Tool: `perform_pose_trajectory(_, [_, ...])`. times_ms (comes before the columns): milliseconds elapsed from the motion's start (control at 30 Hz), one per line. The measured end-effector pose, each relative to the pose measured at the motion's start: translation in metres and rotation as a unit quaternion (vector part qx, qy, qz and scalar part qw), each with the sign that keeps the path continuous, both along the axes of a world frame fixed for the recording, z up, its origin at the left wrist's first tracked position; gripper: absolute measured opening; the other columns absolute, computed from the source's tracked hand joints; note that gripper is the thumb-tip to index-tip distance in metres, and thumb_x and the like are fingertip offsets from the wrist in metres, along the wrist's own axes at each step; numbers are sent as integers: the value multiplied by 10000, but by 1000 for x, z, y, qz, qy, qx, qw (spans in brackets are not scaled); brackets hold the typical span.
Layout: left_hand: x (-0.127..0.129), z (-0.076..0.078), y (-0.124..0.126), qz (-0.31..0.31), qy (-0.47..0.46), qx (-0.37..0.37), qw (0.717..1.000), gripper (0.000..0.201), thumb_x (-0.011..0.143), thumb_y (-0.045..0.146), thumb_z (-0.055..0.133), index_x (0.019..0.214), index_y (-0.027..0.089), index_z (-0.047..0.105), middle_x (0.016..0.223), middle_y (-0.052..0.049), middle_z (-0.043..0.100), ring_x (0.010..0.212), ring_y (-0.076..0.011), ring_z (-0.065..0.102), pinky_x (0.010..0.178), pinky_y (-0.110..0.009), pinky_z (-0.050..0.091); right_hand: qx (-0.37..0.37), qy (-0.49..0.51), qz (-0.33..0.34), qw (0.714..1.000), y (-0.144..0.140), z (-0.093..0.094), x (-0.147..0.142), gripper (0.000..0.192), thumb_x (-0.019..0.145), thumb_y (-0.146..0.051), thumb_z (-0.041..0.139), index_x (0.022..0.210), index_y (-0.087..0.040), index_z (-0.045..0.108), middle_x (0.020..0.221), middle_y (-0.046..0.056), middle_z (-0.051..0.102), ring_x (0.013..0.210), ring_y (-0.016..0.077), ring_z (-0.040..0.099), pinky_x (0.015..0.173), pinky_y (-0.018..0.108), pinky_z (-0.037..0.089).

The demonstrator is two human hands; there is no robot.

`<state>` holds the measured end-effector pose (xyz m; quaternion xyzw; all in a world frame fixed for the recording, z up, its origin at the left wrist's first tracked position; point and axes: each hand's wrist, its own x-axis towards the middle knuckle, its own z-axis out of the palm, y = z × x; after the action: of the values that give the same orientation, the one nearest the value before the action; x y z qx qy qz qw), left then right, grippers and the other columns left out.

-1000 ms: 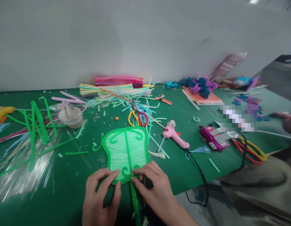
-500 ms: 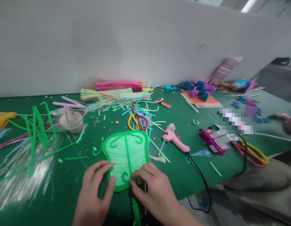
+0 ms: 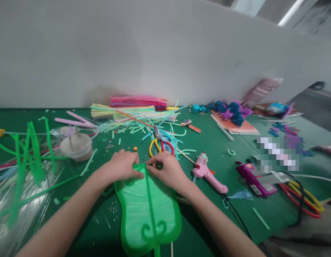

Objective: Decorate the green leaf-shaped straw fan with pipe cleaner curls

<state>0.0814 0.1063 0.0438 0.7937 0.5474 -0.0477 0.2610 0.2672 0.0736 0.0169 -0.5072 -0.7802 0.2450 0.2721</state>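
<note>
The green fan (image 3: pixel 138 217), at the near side of the table (image 3: pixel 213 139), looks light and delicate, so its stiffer-looking rim (image 3: pixel 123 221) suits holding. The left hand (image 3: pixel 121 165) pinches the rim's far side; the right hand (image 3: pixel 167 168) pinches beside it, by the central rib (image 3: pixel 151 203). Scissors (image 3: pixel 156 141) lie beyond.

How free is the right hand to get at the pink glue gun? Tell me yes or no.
Probably yes: the pink glue gun lies uncovered just to the right of the right hand, though the hand must first leave the green fan.
</note>
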Motion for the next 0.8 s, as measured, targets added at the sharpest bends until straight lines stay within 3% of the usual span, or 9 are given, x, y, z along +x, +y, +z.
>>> perform_pose_trajectory(100, [-4, 1, 3, 7, -8, -43, 999, 369, 618, 503, 725, 826, 218, 618, 804, -35, 656, 858, -282, 589, 665, -299, 383, -2, 18, 13, 1000, -5, 1, 0, 83, 789, -123, 724, 834, -192, 730, 713, -6, 682, 745, 160, 576, 754, 309, 405])
perform_pose_trajectory(267, [-15, 6, 8, -33, -103, -122, 987, 438, 686, 487, 686, 1007, 193, 631, 831, -1, 628, 781, -209, 590, 627, -257, 400, 29, 61, 18, 998, -11, 11, -2, 101, 793, -111, 723, 845, -197, 724, 724, -13, 679, 759, 156, 579, 789, 322, 402])
perform_pose_trajectory(367, [-19, 15, 6, -49, -184, -146, 971, 355, 718, 453, 680, 935, 173, 656, 818, 4, 608, 787, -199, 568, 651, -258, 396, 58, 83, 11, 995, -15, 21, -3, 87, 803, -129, 723, 842, -207, 728, 716, -17, 668, 750, 153, 570, 779, 319, 400])
perform_pose_trajectory(533, [-23, 34, -6, -26, -291, -191, 937, 333, 757, 412, 700, 1011, 208, 632, 964, 3, 626, 930, -206, 558, 750, -262, 421, 118, 79, -6, 990, -23, 38, -4, 69, 807, -149, 719, 847, -202, 734, 707, -9, 644, 799, 178, 554, 812, 355, 388])
perform_pose_trajectory(800, [-26, 51, -16, -30, -322, -202, 924, 361, 749, 459, 740, 1011, 233, 636, 975, 5, 623, 936, -205, 550, 751, -270, 430, 161, 90, -18, 983, -39, 61, -3, 65, 806, -150, 716, 828, -210, 728, 716, -4, 650, 861, 202, 542, 829, 390, 373])
